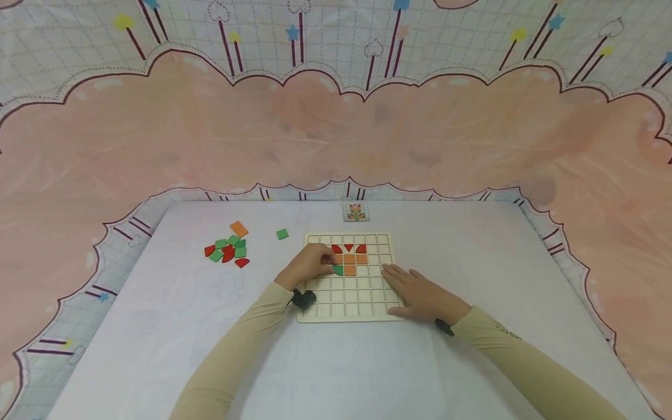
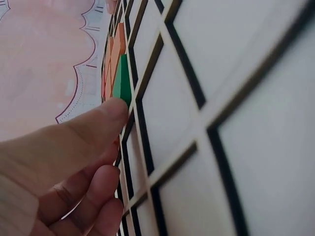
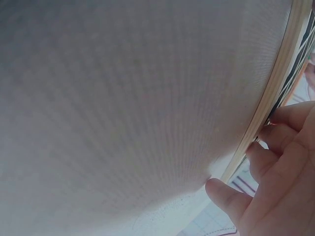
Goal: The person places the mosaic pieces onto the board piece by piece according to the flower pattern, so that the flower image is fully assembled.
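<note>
While left hand (image 1: 308, 261) touches green quarter-circle (image 1: 338, 270), wooden grid (image 1: 363, 296)

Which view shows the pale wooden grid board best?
Head. It shows the pale wooden grid board whole in outline, bar the spots that the left hand and right hand cover. Left wrist gives only part of its surface, close up and steeply slanted; right wrist mostly its side edge, nearly edge-on.

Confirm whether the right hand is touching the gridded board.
Touching: the right wrist view shows the right hand with fingertips against the wooden edge of the gridded board.
</note>
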`<state>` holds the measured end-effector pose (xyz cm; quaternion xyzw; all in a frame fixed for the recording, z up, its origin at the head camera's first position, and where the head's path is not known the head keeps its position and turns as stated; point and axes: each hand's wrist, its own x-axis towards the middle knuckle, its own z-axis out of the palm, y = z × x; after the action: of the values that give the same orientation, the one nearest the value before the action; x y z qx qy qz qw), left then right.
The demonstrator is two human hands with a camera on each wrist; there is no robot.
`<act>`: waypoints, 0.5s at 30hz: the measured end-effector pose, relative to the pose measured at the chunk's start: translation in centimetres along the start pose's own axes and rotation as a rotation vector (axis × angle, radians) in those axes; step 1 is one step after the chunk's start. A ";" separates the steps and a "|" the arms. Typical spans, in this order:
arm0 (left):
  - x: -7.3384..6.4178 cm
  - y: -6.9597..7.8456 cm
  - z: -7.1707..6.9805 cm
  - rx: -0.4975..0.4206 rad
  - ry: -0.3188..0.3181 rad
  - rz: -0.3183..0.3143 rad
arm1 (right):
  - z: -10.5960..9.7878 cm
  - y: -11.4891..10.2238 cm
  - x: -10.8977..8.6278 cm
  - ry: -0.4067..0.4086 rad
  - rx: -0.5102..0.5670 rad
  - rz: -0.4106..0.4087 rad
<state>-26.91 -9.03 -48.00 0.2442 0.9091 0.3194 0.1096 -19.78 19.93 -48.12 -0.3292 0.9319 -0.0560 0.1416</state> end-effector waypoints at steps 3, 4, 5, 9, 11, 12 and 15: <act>-0.2 -0.4 -0.2 -0.006 0.001 -0.013 | 0.0 -0.1 0.0 -0.001 -0.005 0.003; -0.3 -0.6 -0.5 -0.011 0.007 -0.021 | 0.0 -0.1 0.0 0.001 -0.006 0.003; -0.4 -0.9 -0.8 -0.010 0.016 -0.029 | -0.1 -0.1 0.0 0.003 -0.006 0.002; -1.4 -2.3 -2.7 -0.016 0.084 -0.077 | -0.2 -0.3 0.0 0.012 0.004 -0.001; -2.2 -3.3 -3.9 -0.019 0.130 -0.111 | -0.3 -0.4 0.0 0.010 0.006 0.003; -2.6 -3.9 -4.5 -0.022 0.151 -0.131 | -0.3 -0.4 0.0 0.007 0.005 0.005; -4.1 -5.5 -6.3 -0.032 0.198 -0.202 | -0.4 -0.5 -0.1 0.008 0.011 0.009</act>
<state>-27.66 -18.20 -46.39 0.1170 0.9301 0.3439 0.0549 -19.53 19.66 -47.58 -0.3241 0.9336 -0.0619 0.1401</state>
